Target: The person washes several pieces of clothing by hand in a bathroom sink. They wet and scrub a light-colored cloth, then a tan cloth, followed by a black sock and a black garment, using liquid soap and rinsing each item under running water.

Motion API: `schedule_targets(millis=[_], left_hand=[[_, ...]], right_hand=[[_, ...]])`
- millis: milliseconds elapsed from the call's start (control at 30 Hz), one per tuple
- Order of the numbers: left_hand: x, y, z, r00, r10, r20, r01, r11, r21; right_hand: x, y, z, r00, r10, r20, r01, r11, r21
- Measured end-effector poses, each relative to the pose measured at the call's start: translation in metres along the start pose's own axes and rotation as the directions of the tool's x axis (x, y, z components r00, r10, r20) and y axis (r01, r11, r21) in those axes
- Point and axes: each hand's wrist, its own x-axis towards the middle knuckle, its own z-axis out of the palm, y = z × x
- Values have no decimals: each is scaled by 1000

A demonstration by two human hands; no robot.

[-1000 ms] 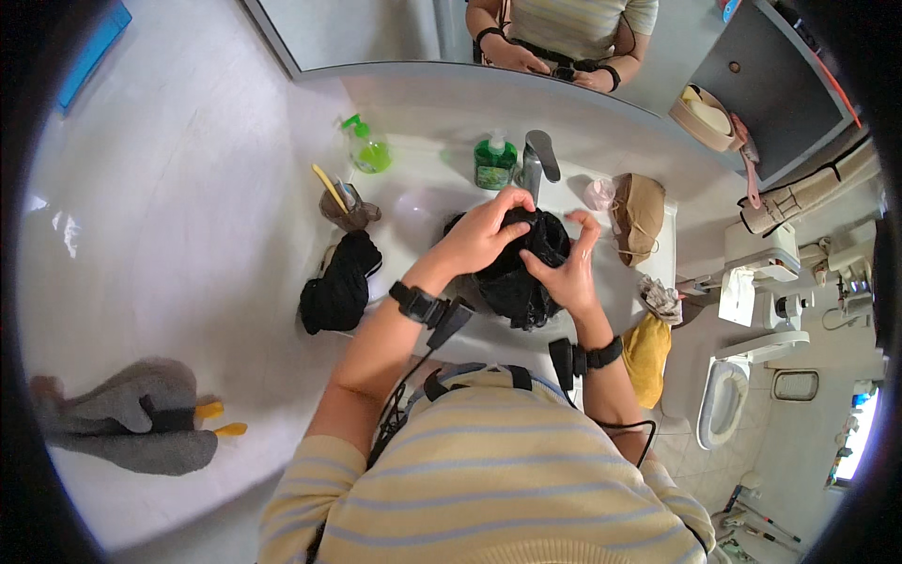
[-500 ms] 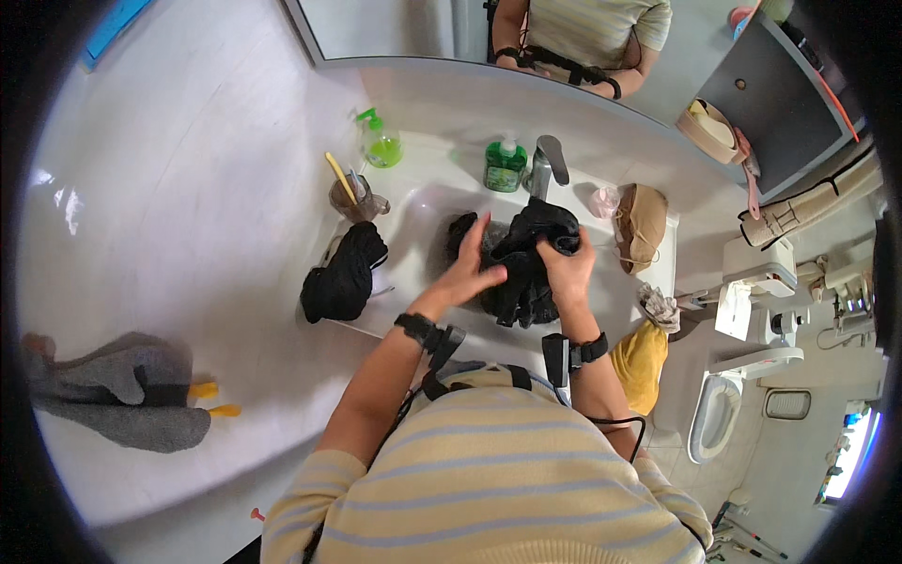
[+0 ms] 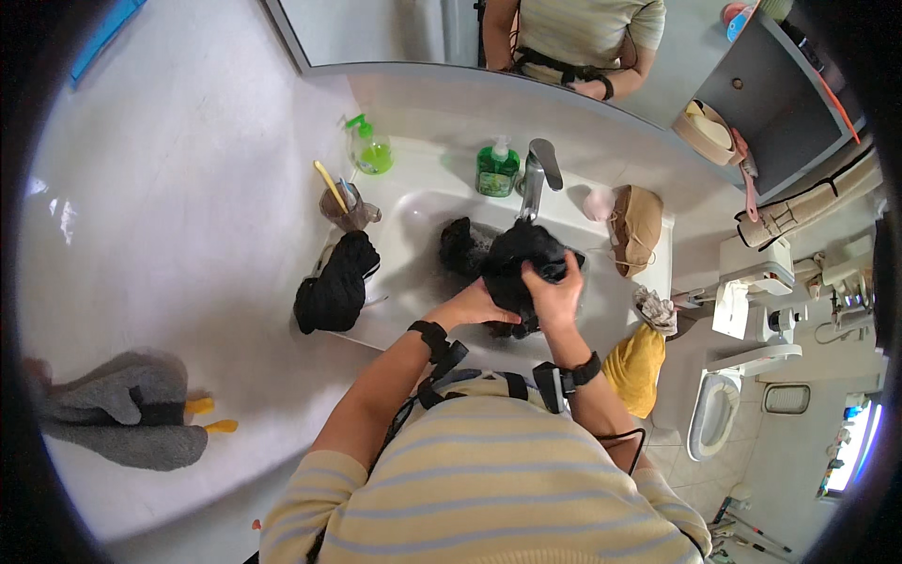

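Filling the middle of the view, a white sink (image 3: pixel 413 211) is seen with a black garment (image 3: pixel 512 263) bunched in its basin under the faucet (image 3: pixel 536 174). The garment is clenched from the right by the right hand (image 3: pixel 554 296) and pressed from the left by the left hand (image 3: pixel 474 305). Another black cloth (image 3: pixel 334 287) is draped left of the grip; a green soap bottle (image 3: pixel 496 169) stands behind it.

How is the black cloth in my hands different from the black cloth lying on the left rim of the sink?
The black cloth in the hands is bunched over the basin below the faucet, gripped by the left hand and right hand. The black cloth on the rim lies draped over the sink's left edge, untouched and stretched long. Both are dark, crumpled fabric.
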Motion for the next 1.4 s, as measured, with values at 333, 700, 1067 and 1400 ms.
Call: schedule_targets(millis=[333,700,1067,1400], left_hand=[[12,-31,13,969,210,-131,-224,968,-109],[34,-13,1,794,405,-453,-220,887,407],[103,-14,41,569,335,-751,-245,941,234],[42,-50,-74,823,83,-562,201,883,425]], right_hand=[[21,-113,15,994,25,-102,29,871,491],[62,-216,45,990,-140,-33,118,662,740],[70,-221,47,985,-155,-70,154,640,753],[56,-81,-88,972,-42,-231,112,947,300]])
